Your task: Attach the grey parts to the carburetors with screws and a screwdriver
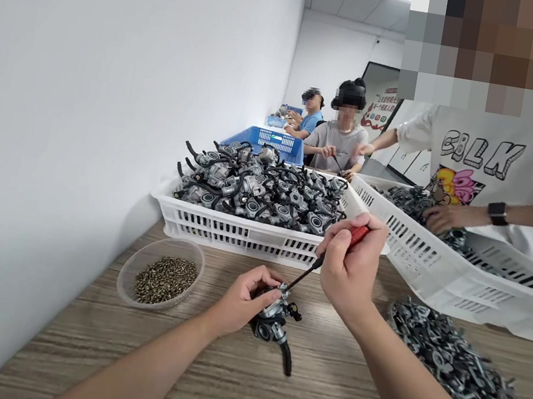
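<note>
My left hand (245,298) is closed around a metal part (273,315) with a black hose, low over the wooden table (198,377). In my right hand (353,267) is a screwdriver (358,235) with a red and black handle, its shaft slanting down to the left. The tip meets the top of the metal part beside my left fingers; the exact contact point is too small to tell. To the left of my left hand stands a round clear tub (195,286) of small brass-coloured screws (165,280).
Behind my hands, a white crate (241,232) is heaped with similar metal parts. Another white crate (474,293) stands at the right, a person's hand (450,218) inside. Small metal pieces (453,364) lie in front of it. Farther back are a blue crate (276,139) and two seated people.
</note>
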Tool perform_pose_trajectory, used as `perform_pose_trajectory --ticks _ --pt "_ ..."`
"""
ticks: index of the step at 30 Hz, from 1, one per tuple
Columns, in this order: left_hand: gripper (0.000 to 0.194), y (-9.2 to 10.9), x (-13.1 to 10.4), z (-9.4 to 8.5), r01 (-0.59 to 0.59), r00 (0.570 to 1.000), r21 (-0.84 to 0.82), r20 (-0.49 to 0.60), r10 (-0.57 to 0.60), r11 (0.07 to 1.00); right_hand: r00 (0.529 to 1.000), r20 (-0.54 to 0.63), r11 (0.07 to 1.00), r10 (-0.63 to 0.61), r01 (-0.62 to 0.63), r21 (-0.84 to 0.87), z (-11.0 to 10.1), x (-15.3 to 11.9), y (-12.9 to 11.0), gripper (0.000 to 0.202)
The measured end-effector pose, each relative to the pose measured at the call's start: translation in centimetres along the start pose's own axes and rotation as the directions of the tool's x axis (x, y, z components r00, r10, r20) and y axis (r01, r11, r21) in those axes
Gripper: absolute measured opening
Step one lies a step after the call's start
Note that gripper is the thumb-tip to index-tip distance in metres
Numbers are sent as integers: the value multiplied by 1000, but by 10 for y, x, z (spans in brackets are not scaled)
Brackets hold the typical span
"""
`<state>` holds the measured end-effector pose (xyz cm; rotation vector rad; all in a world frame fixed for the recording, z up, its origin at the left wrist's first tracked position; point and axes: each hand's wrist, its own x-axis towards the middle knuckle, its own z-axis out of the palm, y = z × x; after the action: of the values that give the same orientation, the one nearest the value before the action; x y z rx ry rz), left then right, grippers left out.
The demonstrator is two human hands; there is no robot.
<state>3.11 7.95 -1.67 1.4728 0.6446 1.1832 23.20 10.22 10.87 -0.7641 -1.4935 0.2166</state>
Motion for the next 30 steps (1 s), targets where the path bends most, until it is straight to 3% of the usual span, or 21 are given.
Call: perform_pose_trajectory --ticks 5,14,22,24,30 --pt "33 -2 0 0 -14 999 -35 38 15 999 993 -88 996 -82 85 33 11 -5 20 22" --pt "27 -4 -3 -4 -7 998 -7 64 8 1000 991 130 990 25 -43 132 14 -12 34 15" --pt "23 -4 -4 -6 -28 996 3 83 28 1000 975 222 990 -13 -18 139 11 -10 31 15" --pt "21 -4 -4 -6 -34 997 2 75 34 999 979 203 985 -31 -5 173 12 -8 29 15" --pt "20 -3 -4 -3 -46 997 -42 61 48 998 995 4 982 -105 103 160 11 0 24 12"
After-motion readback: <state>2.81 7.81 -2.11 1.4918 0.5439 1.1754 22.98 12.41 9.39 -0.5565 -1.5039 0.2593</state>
